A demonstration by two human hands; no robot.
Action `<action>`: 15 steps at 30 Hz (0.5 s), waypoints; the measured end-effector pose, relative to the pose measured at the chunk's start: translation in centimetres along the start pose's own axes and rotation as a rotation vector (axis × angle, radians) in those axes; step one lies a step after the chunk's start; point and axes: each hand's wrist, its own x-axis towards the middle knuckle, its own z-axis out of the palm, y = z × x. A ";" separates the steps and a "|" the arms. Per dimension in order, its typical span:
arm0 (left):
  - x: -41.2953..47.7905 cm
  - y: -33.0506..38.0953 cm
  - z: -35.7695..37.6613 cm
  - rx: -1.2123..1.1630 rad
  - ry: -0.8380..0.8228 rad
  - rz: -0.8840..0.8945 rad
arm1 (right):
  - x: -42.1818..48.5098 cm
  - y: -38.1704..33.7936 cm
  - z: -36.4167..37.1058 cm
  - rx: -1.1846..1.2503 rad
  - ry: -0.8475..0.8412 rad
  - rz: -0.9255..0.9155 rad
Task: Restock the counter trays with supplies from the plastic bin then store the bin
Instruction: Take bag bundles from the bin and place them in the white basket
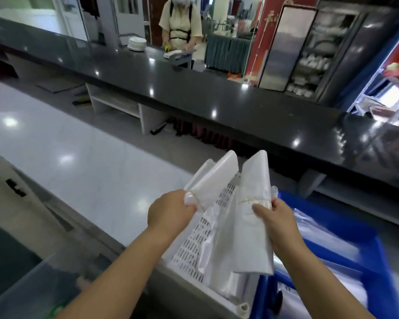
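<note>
Head view: left hand [171, 209] clamped on one banded bag bundle [213, 180], right hand [275, 217] on another [255, 217], both above white perforated tray [194, 247] holding clear bags; blue tray [378, 261] just beside

A stack of white plates [136, 43] rests on the long black counter [194, 88], a person [180, 26] standing behind it

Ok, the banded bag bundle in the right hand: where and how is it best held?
At the rubber-banded waist, probably. The right bag bundle is cinched narrow there, and the right hand pinches it at the band from the right. Either side of it the plastic fans out loose.
</note>
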 end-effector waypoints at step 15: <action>1.8 -1.5 7.8 0.453 -0.247 0.303 | 1.4 1.5 -0.7 -0.040 -0.053 0.080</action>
